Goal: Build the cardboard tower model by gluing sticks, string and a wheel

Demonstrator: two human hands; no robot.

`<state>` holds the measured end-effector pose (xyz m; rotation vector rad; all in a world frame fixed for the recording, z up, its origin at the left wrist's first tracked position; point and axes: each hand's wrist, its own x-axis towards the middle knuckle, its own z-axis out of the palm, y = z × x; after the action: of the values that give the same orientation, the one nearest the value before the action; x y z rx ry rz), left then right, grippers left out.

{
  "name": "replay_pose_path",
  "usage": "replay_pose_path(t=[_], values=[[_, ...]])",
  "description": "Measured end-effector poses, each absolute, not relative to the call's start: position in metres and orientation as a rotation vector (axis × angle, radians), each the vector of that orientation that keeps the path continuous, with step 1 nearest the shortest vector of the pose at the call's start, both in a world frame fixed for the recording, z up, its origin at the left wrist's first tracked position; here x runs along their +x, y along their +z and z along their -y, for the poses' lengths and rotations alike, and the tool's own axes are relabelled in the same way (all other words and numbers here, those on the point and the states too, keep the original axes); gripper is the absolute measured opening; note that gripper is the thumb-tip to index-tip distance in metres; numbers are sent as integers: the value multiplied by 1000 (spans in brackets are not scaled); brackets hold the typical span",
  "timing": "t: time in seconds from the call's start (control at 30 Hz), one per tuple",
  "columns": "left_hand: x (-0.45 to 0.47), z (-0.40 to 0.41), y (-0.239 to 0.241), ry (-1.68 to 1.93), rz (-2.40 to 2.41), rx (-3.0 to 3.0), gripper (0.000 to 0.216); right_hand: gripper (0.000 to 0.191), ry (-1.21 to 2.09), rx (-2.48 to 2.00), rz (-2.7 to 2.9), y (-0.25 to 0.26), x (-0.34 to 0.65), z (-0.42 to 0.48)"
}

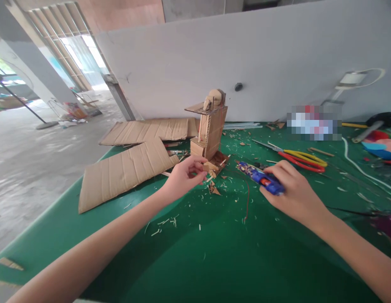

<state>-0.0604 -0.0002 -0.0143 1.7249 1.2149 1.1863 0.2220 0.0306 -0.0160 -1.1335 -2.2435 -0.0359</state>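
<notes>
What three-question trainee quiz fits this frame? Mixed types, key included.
1. True or false: the right hand grips red-and-yellow-handled cutters.
2. The left hand touches: A a flat corrugated cardboard sheet; B the base of the tall brown cardboard model; C a white cable.
3. What does the right hand hold, and on what surface does it lie?
Key: 1 false. 2 B. 3 the blue patterned glue gun, on the green table top.

Near table [195, 261] lies open; cardboard model [211, 126], sheets [126, 170] and scissors [301, 160] crowd beyond
</notes>
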Motion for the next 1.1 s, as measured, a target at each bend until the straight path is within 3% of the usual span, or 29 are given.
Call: replay_pose_path(t=[0.17, 0.23, 0.63, 1.1], values=[[-58, 23, -25, 1117, -1336, 1707, 19, 18, 806, -1114, 2102, -26, 209, -7], [-56, 29, -31, 1127, -1351, 1661, 19, 20, 1003, -1075, 2133, -31, 202, 0], [-54, 31, -44, 1076, -1337, 1654, 23, 25, 778, -977, 2284, -36, 189, 7], [-53, 33, -43, 1057, -1365, 1700, 20, 26, 759, -969, 2308, -40, 190, 5]])
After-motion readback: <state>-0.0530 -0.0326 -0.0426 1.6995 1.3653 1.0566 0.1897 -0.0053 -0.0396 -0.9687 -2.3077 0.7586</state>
